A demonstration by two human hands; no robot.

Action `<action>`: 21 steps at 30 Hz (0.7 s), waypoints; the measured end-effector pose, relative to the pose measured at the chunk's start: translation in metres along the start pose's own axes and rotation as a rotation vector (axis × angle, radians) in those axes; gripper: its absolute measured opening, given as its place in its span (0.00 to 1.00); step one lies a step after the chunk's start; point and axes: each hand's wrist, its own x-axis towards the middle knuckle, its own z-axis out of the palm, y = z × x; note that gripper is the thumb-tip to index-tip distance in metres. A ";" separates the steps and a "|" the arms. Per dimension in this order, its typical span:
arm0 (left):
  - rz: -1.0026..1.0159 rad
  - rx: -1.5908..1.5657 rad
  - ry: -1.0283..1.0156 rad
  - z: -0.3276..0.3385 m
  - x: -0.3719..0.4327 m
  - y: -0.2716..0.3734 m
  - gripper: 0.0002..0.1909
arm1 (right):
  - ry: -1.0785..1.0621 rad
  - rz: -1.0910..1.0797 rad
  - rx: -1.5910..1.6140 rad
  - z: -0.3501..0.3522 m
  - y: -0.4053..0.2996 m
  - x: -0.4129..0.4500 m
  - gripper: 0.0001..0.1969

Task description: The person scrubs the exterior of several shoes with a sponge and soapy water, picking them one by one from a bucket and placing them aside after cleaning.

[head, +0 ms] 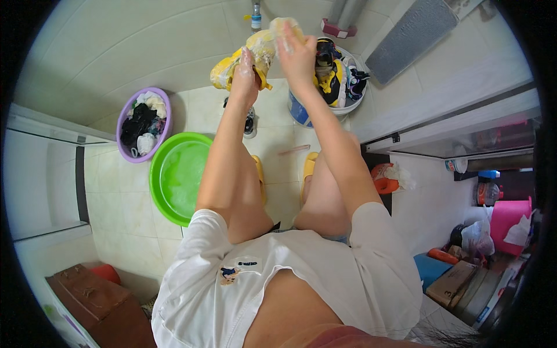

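Observation:
My left hand point(246, 78) grips a yellow shoe point(226, 71) smeared with white suds, held up in front of me. The fingers of my right hand point(296, 56) are on a pale, sudsy object point(285, 28), possibly a sponge or cloth, at the shoe's upper right end. Suds whiten the fingers of both hands. Just right of my right wrist, a white bucket point(357, 104) holds several shoes, among them a black and yellow shoe point(334, 87). A green basin point(159, 191) with cloudy water stands on the floor at my left.
A purple basin point(120, 139) of clothes stands beyond the green one. Under my left forearm a dark shoe point(249, 124) rests on the tiles. A thin pinkish strip point(294, 150) lies between my feet. A red-based pipe point(338, 28) rises behind the bucket; a door frame point(435, 126) is at right.

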 end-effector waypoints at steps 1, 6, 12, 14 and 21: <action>0.103 -0.206 0.006 0.003 0.000 -0.002 0.28 | -0.002 -0.001 0.004 -0.001 0.002 0.002 0.22; 0.021 -0.542 -0.080 -0.012 0.013 0.000 0.29 | -0.007 0.147 0.190 0.006 -0.009 -0.027 0.22; -0.036 -0.757 -0.035 -0.030 0.019 0.007 0.28 | -0.079 0.001 0.247 0.002 -0.023 -0.041 0.23; -0.070 -0.740 -0.068 -0.015 0.009 0.001 0.28 | -0.027 -0.030 0.147 0.001 -0.011 -0.015 0.24; -0.106 -0.813 -0.088 -0.024 0.020 0.006 0.24 | -0.029 0.016 0.173 0.000 -0.019 -0.034 0.25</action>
